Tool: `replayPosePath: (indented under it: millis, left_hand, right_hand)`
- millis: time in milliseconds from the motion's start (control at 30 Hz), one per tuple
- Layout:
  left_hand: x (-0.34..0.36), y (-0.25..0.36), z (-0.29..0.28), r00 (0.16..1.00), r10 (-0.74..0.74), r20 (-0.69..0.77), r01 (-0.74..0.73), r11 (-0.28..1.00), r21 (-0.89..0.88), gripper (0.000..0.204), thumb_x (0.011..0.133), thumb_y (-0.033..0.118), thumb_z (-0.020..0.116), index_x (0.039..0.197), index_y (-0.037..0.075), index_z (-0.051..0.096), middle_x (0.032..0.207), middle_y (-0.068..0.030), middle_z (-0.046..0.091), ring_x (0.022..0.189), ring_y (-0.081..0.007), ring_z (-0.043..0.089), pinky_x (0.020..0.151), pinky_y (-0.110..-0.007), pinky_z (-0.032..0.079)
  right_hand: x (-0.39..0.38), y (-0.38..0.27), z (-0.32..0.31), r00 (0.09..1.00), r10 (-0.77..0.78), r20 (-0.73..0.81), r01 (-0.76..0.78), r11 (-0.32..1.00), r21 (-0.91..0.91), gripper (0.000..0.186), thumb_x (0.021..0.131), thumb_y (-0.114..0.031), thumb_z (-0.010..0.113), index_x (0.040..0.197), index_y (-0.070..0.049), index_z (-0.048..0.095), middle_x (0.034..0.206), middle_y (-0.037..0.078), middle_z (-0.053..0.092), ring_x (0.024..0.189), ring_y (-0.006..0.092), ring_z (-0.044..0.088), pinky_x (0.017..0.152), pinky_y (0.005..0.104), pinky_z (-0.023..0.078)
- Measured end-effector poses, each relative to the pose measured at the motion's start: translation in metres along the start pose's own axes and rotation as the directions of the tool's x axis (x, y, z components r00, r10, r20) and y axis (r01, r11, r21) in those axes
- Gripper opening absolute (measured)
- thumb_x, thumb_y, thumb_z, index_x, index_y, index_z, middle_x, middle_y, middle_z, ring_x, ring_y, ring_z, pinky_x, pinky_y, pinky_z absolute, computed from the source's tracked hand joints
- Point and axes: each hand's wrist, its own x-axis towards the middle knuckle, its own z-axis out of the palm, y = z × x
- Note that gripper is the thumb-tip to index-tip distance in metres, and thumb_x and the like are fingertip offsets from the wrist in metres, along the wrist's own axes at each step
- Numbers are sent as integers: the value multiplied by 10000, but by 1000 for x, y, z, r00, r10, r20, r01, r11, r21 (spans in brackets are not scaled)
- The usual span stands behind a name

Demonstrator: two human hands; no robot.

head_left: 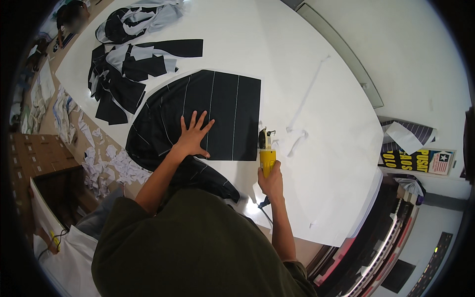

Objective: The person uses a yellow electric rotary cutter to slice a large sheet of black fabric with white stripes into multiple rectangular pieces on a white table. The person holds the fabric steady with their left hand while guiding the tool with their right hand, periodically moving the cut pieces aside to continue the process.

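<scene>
Dark striped fabric (227, 109) lies spread on the white table, its right edge straight and its near left part hanging over the table's edge. My left hand (191, 140) rests flat on it with the fingers spread. In my right hand (271, 182) is a yellow handheld electric fabric cutter (267, 159), gripped by its body. The cutter's head (263, 138) stands right at the fabric's right edge. A cord trails back from the cutter beside my right forearm. Whether the blade turns cannot be seen.
Loose black and grey fabric pieces (118, 74) lie at the far left of the white table (326, 148), with another heap (141, 20) beyond. Paper scraps (116, 166) cover the floor at left, near cardboard boxes (47, 153). Fabric rolls (371, 247) lie at the right; a person (71, 17) is far left.
</scene>
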Motion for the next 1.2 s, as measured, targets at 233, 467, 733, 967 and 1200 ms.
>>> replayPosePath:
  millis: [233, 467, 733, 967, 1200]
  left_hand:
    - [-2, 1, -2, 1000, 12, -25, -13, 1000, -24, 1455, 478, 505, 998, 1688, 226, 241, 1769, -171, 5, 1610, -475, -58, 1183, -811, -18]
    - [-4, 2, -5, 1000, 8, -23, -9, 999, -34, 1456, 477, 499, 999, 1688, 228, 239, 1769, -167, 3, 1610, -473, -60, 1185, -808, -33]
    - [-3, 1, -5, 1000, 3, -8, -4, 1000, -30, 1460, 486, 524, 993, 1693, 258, 216, 1772, -156, -10, 1612, -465, -62, 1191, -799, -44]
    - [-1, 2, -5, 999, -26, 20, 27, 999, -24, 1448, 501, 515, 998, 1693, 265, 215, 1774, -152, -2, 1618, -444, -65, 1199, -782, -62]
    - [-2, 1, -2, 1000, -4, -19, 4, 1000, -31, 1446, 489, 516, 1002, 1688, 265, 233, 1772, -158, 13, 1618, -445, -61, 1192, -788, -68]
  right_hand:
    - [38, -7, 1, 998, -58, -40, 57, 998, -15, 483, 949, -242, 699, 1177, 59, 398, 957, 410, 670, 885, 585, 678, 777, 574, 568]
    - [75, -28, -6, 997, -66, -38, 66, 998, -6, 486, 943, -250, 710, 1158, 56, 399, 977, 419, 669, 906, 582, 684, 795, 569, 572]
    - [123, -39, -10, 994, -102, -33, 101, 995, -27, 503, 934, -259, 717, 1152, 62, 397, 981, 424, 668, 907, 579, 689, 797, 566, 576]
    - [163, -51, -12, 991, -132, -31, 131, 991, -39, 531, 927, -263, 720, 1167, 76, 388, 1005, 436, 667, 917, 580, 695, 807, 559, 586]
    - [205, -63, -17, 986, -160, -43, 157, 986, -53, 559, 913, -284, 721, 1175, 81, 388, 1018, 437, 669, 931, 571, 703, 816, 554, 592]
